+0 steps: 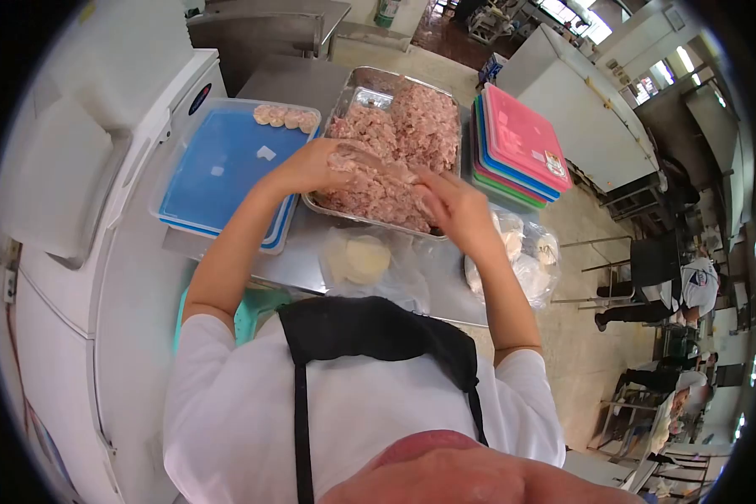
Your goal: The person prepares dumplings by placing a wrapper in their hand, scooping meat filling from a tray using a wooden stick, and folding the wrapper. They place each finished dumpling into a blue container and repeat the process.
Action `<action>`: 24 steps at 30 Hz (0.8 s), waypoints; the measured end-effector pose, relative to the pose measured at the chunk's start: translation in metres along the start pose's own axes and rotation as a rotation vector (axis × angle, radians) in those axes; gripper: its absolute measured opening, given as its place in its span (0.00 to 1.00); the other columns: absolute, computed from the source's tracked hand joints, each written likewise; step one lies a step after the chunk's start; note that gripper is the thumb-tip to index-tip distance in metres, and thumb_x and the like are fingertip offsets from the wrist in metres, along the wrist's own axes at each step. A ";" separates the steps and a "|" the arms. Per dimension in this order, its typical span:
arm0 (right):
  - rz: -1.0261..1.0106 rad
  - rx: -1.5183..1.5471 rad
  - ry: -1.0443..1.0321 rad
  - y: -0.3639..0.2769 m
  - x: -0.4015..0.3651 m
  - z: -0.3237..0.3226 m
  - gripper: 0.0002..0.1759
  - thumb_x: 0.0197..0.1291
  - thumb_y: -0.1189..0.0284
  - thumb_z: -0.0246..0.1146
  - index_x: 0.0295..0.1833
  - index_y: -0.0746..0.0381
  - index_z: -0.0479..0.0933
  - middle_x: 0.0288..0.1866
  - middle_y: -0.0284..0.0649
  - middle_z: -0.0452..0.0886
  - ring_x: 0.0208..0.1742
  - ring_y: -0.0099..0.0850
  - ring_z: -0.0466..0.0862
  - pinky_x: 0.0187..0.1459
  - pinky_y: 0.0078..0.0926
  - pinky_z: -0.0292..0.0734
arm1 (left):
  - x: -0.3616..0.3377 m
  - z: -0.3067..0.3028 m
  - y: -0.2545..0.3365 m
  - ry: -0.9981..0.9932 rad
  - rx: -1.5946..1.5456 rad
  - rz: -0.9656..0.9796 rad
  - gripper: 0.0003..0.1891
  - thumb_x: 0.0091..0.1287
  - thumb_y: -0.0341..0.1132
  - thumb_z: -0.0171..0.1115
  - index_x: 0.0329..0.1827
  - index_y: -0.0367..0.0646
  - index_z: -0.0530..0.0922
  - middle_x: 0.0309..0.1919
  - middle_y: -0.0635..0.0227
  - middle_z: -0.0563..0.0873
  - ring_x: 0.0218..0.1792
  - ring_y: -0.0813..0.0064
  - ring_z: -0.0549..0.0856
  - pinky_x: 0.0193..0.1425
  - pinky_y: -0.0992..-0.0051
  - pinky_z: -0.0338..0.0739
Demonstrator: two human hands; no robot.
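A rectangular metal tray [380, 76] heaped with ground meat [424, 122] stands in front of me on the steel table. My left hand [315, 166] reaches over its left side, fingers curled at the meat; what they hold is blurred against the pink mass. From the right, my right hand [460, 208] comes over the tray's edge, with thumb and fingers bent together at the meat, and whatever lies between them is hidden. Closer to my body, pale round wrappers [367, 259] lie in a clear plastic bag [407, 273].
On the left, a blue tray [218, 160] carries a row of several small round filled pieces [286, 117] along its far edge. Stacked coloured lidded trays [525, 143] stand right of the meat, near bagged pale rounds [525, 260]. Other people [695, 286] are far right.
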State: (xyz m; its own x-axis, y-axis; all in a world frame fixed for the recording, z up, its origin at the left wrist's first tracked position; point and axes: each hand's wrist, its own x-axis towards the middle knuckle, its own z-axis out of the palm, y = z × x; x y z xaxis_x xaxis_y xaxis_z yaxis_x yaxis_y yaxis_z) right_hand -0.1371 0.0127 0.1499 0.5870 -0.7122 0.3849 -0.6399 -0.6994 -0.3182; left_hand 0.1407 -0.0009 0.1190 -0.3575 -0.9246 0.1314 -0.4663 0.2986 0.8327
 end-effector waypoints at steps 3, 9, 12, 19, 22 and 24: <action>0.017 0.015 0.012 0.009 0.005 0.028 0.16 0.62 0.63 0.62 0.53 0.55 0.79 0.37 0.45 0.82 0.39 0.47 0.82 0.39 0.42 0.77 | 0.004 -0.014 -0.014 -0.019 0.110 -0.005 0.29 0.50 0.44 0.75 0.52 0.35 0.78 0.45 0.54 0.83 0.50 0.64 0.82 0.58 0.72 0.72; 0.248 0.206 -0.018 0.029 -0.008 0.025 0.17 0.65 0.68 0.61 0.56 0.65 0.78 0.37 0.45 0.82 0.35 0.31 0.80 0.40 0.25 0.74 | -0.006 -0.082 -0.114 0.167 0.126 -0.102 0.35 0.48 0.41 0.76 0.60 0.41 0.74 0.52 0.56 0.81 0.55 0.63 0.79 0.61 0.69 0.71; 0.392 0.266 0.000 0.045 -0.035 0.027 0.18 0.67 0.67 0.61 0.56 0.68 0.78 0.36 0.40 0.81 0.34 0.24 0.77 0.39 0.21 0.72 | -0.009 -0.121 -0.193 0.320 0.323 -0.208 0.36 0.48 0.39 0.75 0.62 0.41 0.72 0.54 0.54 0.80 0.58 0.60 0.78 0.62 0.66 0.71; 0.648 0.378 -0.009 0.058 -0.069 0.030 0.19 0.66 0.67 0.61 0.57 0.69 0.77 0.37 0.35 0.82 0.37 0.22 0.77 0.41 0.21 0.72 | -0.006 -0.145 -0.204 0.471 0.401 -0.250 0.42 0.53 0.36 0.71 0.72 0.46 0.59 0.56 0.50 0.80 0.53 0.51 0.81 0.56 0.61 0.75; 0.567 0.322 -0.002 0.057 -0.068 0.034 0.19 0.67 0.66 0.60 0.56 0.68 0.78 0.37 0.38 0.84 0.38 0.26 0.79 0.42 0.25 0.73 | 0.007 -0.137 -0.196 0.493 0.453 -0.321 0.47 0.54 0.34 0.71 0.76 0.47 0.52 0.55 0.50 0.81 0.49 0.49 0.83 0.55 0.60 0.76; 0.550 0.273 -0.056 0.051 -0.065 0.037 0.19 0.68 0.63 0.58 0.54 0.68 0.79 0.39 0.44 0.84 0.41 0.33 0.81 0.45 0.29 0.74 | 0.018 -0.134 -0.210 0.526 0.510 -0.297 0.49 0.54 0.33 0.71 0.77 0.48 0.49 0.55 0.50 0.81 0.50 0.50 0.83 0.55 0.60 0.76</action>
State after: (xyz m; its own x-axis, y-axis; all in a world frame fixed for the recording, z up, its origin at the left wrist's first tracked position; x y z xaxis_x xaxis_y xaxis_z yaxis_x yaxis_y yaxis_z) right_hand -0.1894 0.0209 0.0763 0.2368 -0.9698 0.0582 -0.7107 -0.2137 -0.6702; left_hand 0.3402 -0.1114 0.0187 0.2108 -0.9349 0.2854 -0.8412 -0.0247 0.5402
